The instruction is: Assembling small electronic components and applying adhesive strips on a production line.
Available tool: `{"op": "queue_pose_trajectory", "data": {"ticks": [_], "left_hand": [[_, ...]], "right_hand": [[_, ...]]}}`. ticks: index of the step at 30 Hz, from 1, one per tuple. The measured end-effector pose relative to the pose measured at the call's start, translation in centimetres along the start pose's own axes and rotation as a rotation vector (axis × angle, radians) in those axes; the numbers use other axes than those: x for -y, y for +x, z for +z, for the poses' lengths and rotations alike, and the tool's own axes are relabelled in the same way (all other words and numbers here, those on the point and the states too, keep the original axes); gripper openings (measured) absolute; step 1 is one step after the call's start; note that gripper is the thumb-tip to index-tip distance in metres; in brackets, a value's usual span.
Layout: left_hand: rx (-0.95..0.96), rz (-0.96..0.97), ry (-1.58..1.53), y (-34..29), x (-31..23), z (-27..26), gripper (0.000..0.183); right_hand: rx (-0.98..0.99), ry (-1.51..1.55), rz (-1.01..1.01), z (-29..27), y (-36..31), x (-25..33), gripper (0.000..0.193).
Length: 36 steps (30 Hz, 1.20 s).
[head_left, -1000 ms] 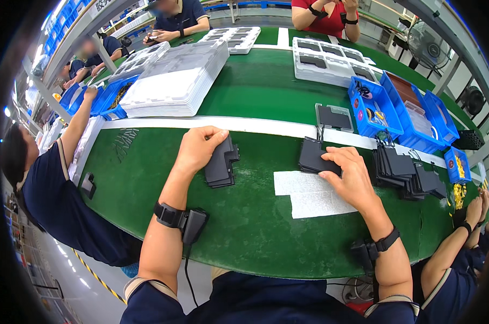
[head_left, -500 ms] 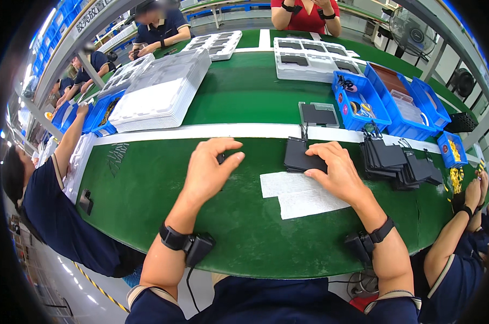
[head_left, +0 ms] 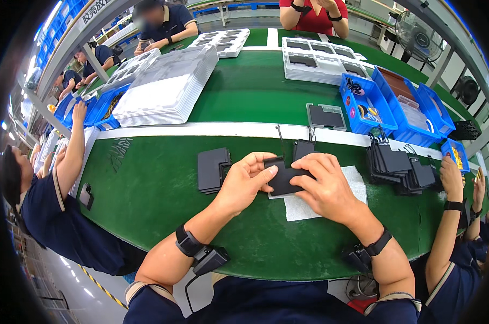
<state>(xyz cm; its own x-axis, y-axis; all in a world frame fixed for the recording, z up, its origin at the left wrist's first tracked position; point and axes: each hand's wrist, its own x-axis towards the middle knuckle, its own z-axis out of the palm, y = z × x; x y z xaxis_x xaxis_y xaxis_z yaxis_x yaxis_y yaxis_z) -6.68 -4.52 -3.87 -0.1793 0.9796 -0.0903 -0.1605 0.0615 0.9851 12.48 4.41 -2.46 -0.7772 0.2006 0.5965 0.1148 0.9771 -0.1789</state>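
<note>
Between my two hands is a flat black rectangular piece [head_left: 287, 182], held over the white cloth [head_left: 300, 210]. My left hand [head_left: 248, 182] pinches its left end, where a narrow black strip stands up along the edge. My right hand [head_left: 325, 186] grips the right side, thumb and fingers covering part of it. A thin dark wire [head_left: 280, 137] rises just behind the piece. Left of my left hand lies a stack of similar black pieces [head_left: 212, 170]. More black pieces [head_left: 304, 149] lie behind my right hand, partly hidden.
Wired black pieces [head_left: 390, 164] are heaped to the right, beside blue bins [head_left: 366, 105]. Tall stacks of white trays [head_left: 158, 97] stand at the back left. Thin metal-looking strips [head_left: 118, 152] lie on the green table [head_left: 163, 216]. Co-workers sit on both sides and opposite.
My right hand has left the stack with a black piece and come nearer. My left hand has moved right and closed on that piece, uncovering the left stack.
</note>
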Motion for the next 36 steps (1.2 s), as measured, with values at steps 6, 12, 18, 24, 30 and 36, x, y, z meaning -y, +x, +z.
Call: {"op": "queue_pose_trajectory", "data": {"ticks": [6, 12, 18, 24, 30, 36], "left_hand": [[0.066, 0.011, 0.017, -0.5, 0.1, 0.6, 0.021], [0.133, 0.028, 0.072, -1.2, 0.0, 1.5, 0.018], [0.123, 0.096, 0.107, -1.3, 0.0, 1.8, 0.018], [0.084, 0.135, 0.024, -1.1, 0.7, 1.4, 0.013], [0.058, 0.060, -0.037, -1.0, 0.3, 1.3, 0.011], [0.066, 0.062, -0.031, -1.1, 0.4, 1.3, 0.012]], "right_hand": [[-0.225, 0.417, 0.425, -0.4, 0.2, 0.8, 0.026], [-0.317, 0.755, 0.629, -1.0, 0.5, 1.6, 0.034], [-0.253, 0.842, 0.661, -1.4, 0.3, 1.8, 0.032], [-0.047, 0.893, 0.820, -2.0, 0.7, 2.1, 0.034], [-0.073, 0.735, 0.712, -1.5, 0.3, 1.5, 0.036], [-0.135, 0.080, 0.218, -0.5, 0.2, 1.2, 0.017]]}}
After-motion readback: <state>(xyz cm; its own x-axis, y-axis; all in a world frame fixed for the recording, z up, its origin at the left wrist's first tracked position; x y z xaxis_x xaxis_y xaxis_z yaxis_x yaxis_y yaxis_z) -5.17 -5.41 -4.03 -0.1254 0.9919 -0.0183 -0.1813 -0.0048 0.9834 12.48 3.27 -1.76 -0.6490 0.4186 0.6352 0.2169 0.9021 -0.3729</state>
